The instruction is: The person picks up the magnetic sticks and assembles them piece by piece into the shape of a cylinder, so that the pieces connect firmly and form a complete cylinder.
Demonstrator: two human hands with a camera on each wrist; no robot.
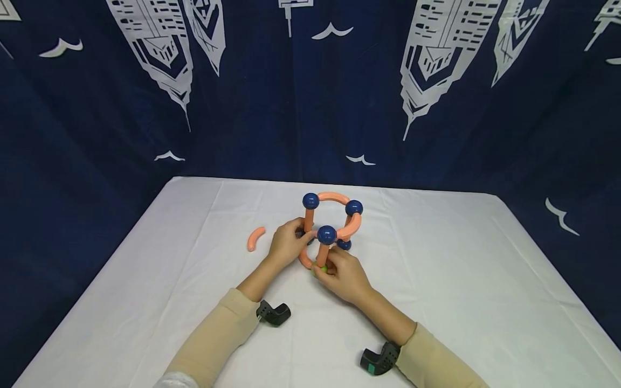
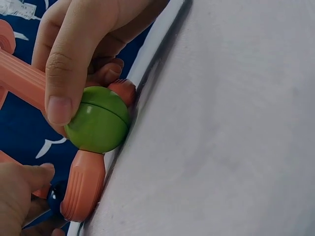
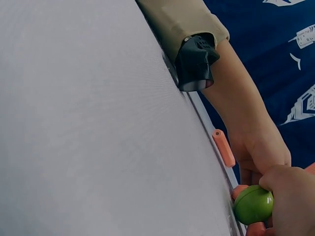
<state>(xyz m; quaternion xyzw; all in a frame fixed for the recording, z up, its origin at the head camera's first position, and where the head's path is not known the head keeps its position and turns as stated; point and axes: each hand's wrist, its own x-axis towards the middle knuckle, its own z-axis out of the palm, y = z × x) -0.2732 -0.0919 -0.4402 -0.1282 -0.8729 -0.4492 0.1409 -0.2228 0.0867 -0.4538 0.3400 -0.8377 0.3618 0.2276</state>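
Observation:
A frame of orange magnetic rods (image 1: 323, 253) and blue balls (image 1: 327, 234) stands upright on the table. A green ball (image 2: 98, 120) sits at its bottom front corner, joined to a curved rod (image 2: 84, 187). My right hand (image 1: 346, 275) pinches the green ball, its thumb against the ball and the upright rod. On the frame's left side, my left hand (image 1: 286, 245) holds a lower blue ball (image 2: 57, 197) between thumb and fingers. That ball is mostly hidden by the hand in the head view. The right wrist view shows the green ball (image 3: 253, 204) partly covered by my right hand.
A loose curved orange rod (image 1: 255, 238) lies left of my left hand. The white-covered table (image 1: 461, 269) meets a dark blue printed curtain (image 1: 291, 108) at the back. Black wrist cameras (image 1: 274, 313) sit at both sleeves, near the tabletop.

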